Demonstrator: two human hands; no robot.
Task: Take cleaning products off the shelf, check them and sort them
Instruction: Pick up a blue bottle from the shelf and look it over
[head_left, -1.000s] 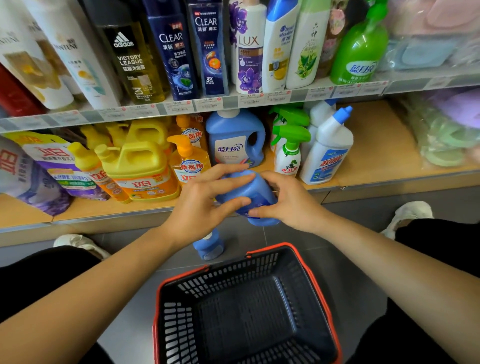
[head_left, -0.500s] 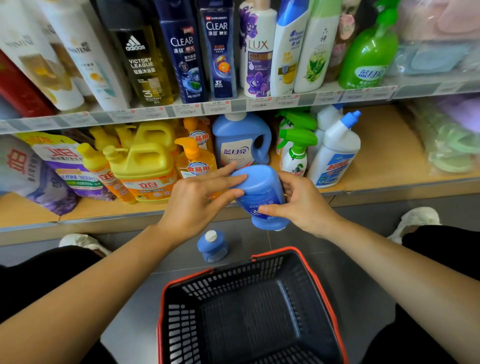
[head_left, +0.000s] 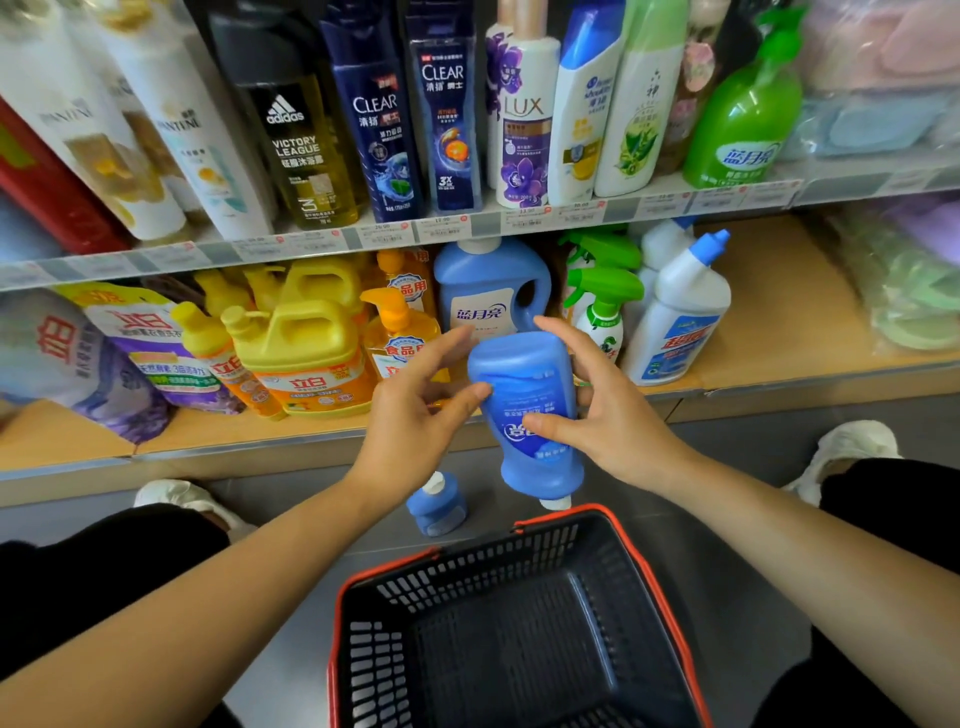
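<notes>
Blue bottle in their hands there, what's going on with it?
A person crouched at a shop shelf holds a blue bottle upside down, cap toward the floor, apparently checking it. The right hand grips it, thumb across the label, while the left hand touches its side with fairly straight fingers. A black basket with a red rim sits just below, and a smaller blue bottle stands on the floor beside it.
</notes>
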